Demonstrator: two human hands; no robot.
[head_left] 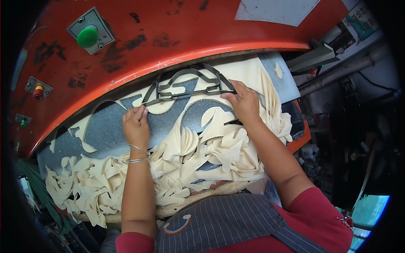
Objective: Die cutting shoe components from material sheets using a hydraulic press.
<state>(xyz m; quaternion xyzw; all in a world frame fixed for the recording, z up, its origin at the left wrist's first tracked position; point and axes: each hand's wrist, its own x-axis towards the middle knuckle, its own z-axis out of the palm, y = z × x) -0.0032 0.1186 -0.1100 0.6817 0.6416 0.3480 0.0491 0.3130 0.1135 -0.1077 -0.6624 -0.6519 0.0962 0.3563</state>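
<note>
A dark metal cutting die (184,95), with curved blades and crossbars, lies on a cream layered sheet (242,67) under the rim of a red machine. My left hand (136,126) pinches the die's left end between thumb and fingers. At the other end, my right hand (244,103) grips the right corner, thumb on the near side. Curved cut-outs in the sheet expose the grey work surface (109,124) beneath. Heaped cream offcuts (185,143) fill the space between my forearms and spread left along the near edge.
The red machine head (156,25) overhangs the far side. It carries a large green button (87,37), a red knob (38,92) and a small green button (23,123). A pale board (276,74) sits at the right, beside metal bars and pipes (341,69).
</note>
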